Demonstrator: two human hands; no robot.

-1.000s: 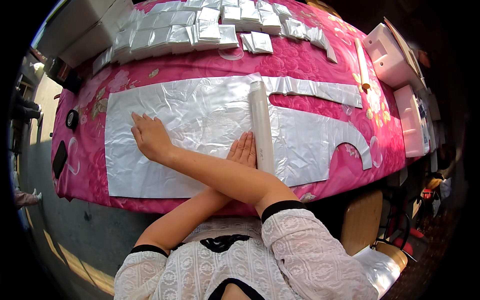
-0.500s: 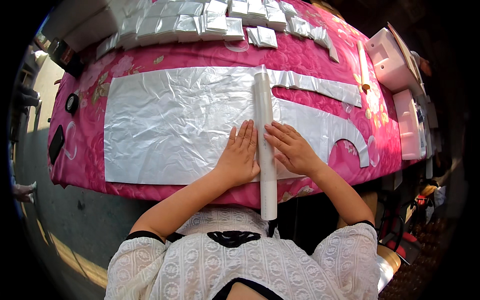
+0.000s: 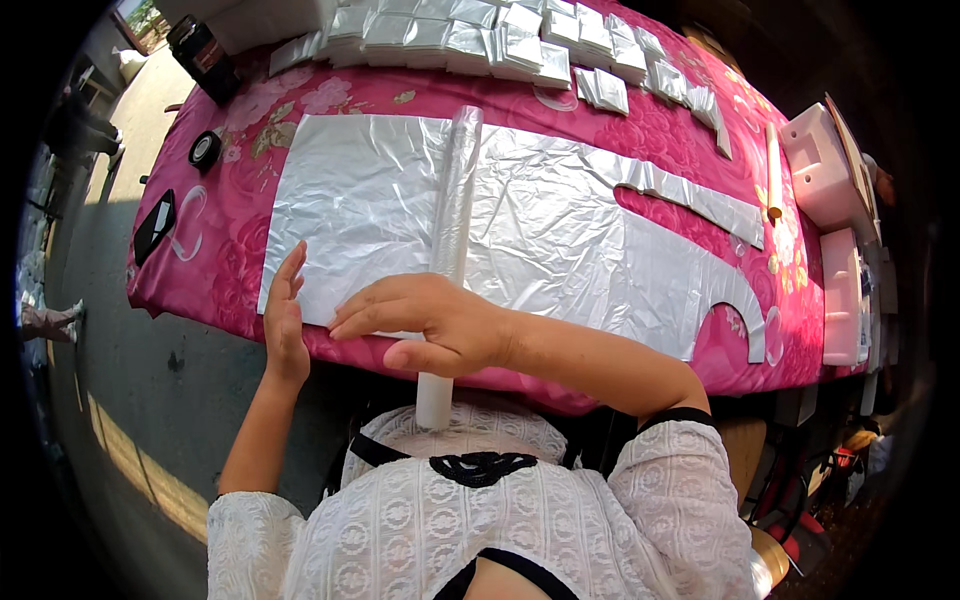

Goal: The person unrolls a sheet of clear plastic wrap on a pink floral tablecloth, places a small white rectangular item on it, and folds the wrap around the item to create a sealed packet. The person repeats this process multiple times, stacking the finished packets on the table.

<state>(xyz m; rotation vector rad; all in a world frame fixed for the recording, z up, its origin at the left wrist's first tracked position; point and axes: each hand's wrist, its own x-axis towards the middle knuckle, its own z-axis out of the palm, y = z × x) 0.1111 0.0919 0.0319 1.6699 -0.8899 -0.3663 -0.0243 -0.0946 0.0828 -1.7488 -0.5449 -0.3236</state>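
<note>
A thin white plastic apron [image 3: 545, 220] lies spread out and wrinkled, its strap ends toward the right. Across it stands a long white roller tube [image 3: 452, 220], its near end sticking out past the table edge toward my body. My right hand [image 3: 425, 318] reaches over the roller's near part, fingers stretched left and thumb apart; whether the palm touches the tube is hidden. At the apron's near left corner my left hand [image 3: 287, 325] is held on edge, fingers straight up, holding nothing.
Stacks of folded silvery-white packets [image 3: 480, 45] line the far side. At left are a dark jar [image 3: 203, 60], a black tape roll [image 3: 205, 150] and a phone [image 3: 155, 227]. A yellowish rod [image 3: 773, 170] and foam boxes [image 3: 825, 165] stand at right. Pink floral cloth [image 3: 235, 290] covers the table.
The roller has moved left across the apron. My left hand has left it for the apron's left edge; my right hand has swung left over the roller. The view has shifted too.
</note>
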